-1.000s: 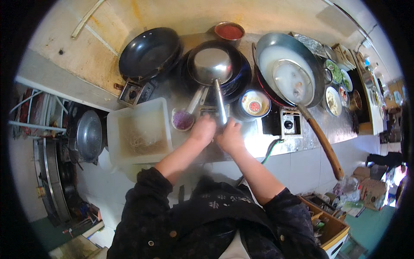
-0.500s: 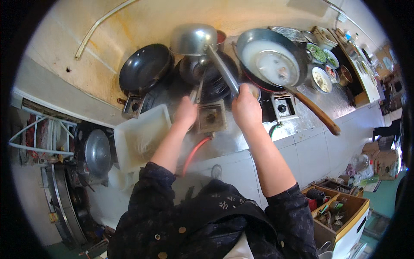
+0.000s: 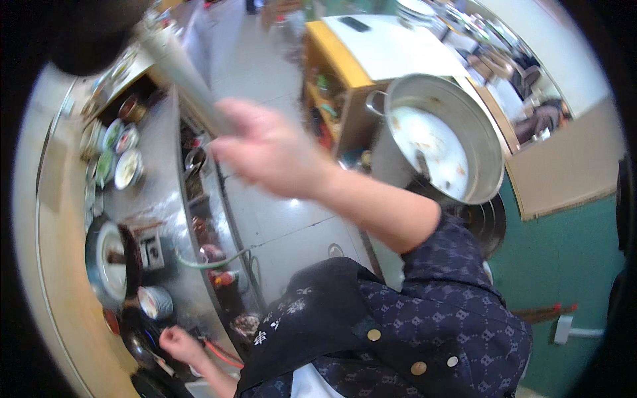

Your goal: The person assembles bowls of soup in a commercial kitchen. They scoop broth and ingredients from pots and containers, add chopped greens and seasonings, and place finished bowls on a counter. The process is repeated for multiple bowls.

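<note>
I log right hand (image 3: 272, 156) gripping a long metal handle (image 3: 182, 69) (blurred); left hand (image 3: 176, 343) closed at the stove (image 3: 142, 345), grip unclear.

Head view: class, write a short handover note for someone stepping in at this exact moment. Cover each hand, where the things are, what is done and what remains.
Right hand: shut around a long metal handle, held up in the air and motion-blurred; its far end is hidden in the dark rim.
Left hand: low at the stove edge beside a dark pan; grip cannot be told.
Big metal pot: to the right, holding pale liquid with a utensil standing in it.
Small bowls: lined up on the steel counter.
Done: the handle is in hand and off the stove.
Left: it has not been set down or dipped anywhere.
</note>
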`<action>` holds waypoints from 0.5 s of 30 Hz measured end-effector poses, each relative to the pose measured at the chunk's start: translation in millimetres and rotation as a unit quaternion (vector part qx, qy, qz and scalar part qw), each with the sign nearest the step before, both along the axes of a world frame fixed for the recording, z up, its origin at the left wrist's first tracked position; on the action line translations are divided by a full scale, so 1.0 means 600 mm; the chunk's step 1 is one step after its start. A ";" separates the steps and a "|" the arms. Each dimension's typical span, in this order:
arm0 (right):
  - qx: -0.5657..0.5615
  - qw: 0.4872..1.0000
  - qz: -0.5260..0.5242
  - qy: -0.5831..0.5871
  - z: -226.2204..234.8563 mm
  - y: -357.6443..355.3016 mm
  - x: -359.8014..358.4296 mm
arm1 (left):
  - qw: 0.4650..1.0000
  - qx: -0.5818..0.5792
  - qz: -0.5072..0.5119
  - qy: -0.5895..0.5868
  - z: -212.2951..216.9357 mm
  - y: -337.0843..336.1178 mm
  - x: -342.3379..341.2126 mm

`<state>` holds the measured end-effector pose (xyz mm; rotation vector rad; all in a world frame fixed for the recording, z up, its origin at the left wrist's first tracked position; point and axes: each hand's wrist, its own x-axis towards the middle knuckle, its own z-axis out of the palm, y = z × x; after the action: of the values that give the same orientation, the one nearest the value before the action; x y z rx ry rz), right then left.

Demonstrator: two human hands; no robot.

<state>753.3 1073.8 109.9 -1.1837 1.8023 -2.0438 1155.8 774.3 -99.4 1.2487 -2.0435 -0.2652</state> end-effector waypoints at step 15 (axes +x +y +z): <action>-0.051 0.776 -0.507 -0.370 -0.223 0.819 0.039 | 0.482 0.013 -0.705 -0.521 0.135 0.931 -0.871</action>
<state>777.0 1565.2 -23.8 0.8206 1.9983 -2.4917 633.2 1333.0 -18.3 -1.0662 -3.6287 -0.2399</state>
